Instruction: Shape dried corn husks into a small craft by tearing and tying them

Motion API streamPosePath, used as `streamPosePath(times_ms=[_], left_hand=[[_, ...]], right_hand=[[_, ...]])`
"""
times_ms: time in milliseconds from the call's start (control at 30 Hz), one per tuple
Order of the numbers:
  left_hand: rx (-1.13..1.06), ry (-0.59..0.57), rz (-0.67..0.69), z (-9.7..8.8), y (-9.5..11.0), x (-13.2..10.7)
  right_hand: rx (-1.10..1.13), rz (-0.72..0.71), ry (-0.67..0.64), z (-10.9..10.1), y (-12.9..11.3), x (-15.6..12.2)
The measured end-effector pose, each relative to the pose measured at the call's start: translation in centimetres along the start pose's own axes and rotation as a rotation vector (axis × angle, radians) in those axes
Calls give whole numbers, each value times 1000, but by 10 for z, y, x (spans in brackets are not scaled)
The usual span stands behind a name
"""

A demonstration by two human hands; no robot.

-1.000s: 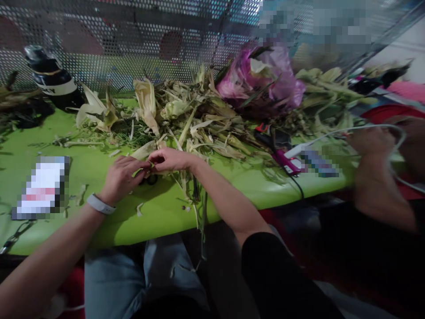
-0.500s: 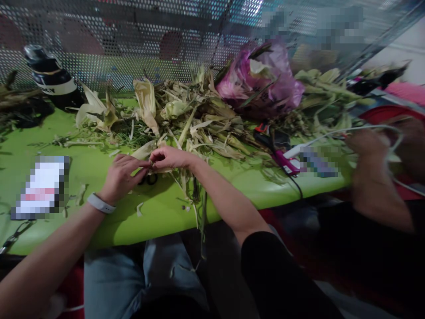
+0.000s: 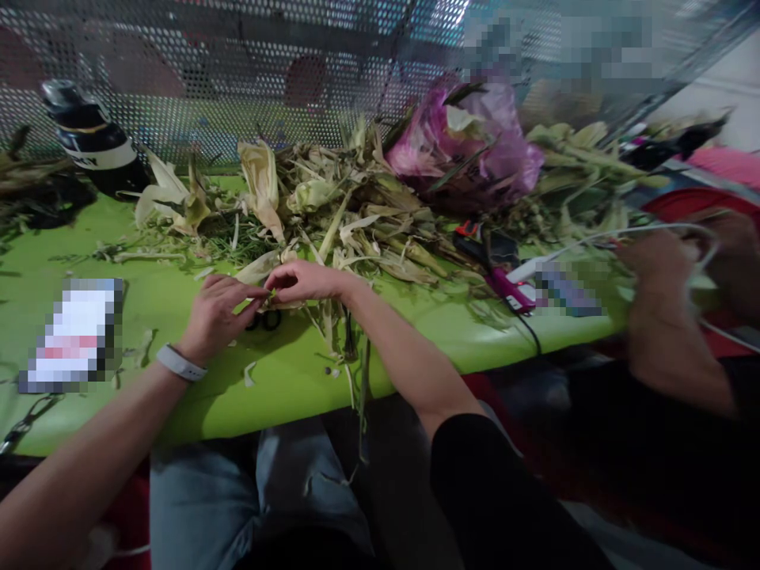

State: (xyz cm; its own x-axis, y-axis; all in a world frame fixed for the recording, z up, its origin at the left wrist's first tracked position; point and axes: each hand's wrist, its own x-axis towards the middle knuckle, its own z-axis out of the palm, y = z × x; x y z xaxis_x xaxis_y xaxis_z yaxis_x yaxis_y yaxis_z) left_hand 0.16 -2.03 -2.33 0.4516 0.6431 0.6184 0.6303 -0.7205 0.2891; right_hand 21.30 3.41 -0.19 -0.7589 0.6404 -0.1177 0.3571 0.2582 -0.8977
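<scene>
My left hand (image 3: 222, 310), with a pale band on its wrist, is closed, thumb and fingertips pinched together. My right hand (image 3: 305, 283) meets it fingertip to fingertip, also in a pinch. Between them sits a small pale bit, too small to name. Both hands are just above the green table (image 3: 202, 408), at the near edge of a pile of dry corn husks (image 3: 380, 210). A pale husk leaf (image 3: 260, 267) lies right behind the fingers. Stringy plant stems (image 3: 363, 396) hang over the table edge below my right forearm.
A dark bottle (image 3: 100, 142) stands at the back left, and a blurred phone (image 3: 74, 336) lies at the left. Behind the husks sits a pink plastic bag (image 3: 469, 150). To the right are a magenta device (image 3: 511, 291) with cables and another person's hands (image 3: 659, 253). A perforated metal panel (image 3: 237, 71) rises behind.
My right hand has shifted very slightly to the left; both hands stay pinched together in nearly the same place. The other person's hands have moved a little.
</scene>
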Motion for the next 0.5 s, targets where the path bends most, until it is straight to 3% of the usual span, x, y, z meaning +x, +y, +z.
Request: streamPosePath(times_ms=[133,300,500], left_hand=[[-22,-15,-1,0,0,-1],[-40,-17,-19,2,-2,-3],[-2,38,57,3,-5,-4]], right_hand=[[68,2,55,-1,3,0],[-10,-9,106,-3,2,-2],[-44,-49,60,-1,-1,-2]])
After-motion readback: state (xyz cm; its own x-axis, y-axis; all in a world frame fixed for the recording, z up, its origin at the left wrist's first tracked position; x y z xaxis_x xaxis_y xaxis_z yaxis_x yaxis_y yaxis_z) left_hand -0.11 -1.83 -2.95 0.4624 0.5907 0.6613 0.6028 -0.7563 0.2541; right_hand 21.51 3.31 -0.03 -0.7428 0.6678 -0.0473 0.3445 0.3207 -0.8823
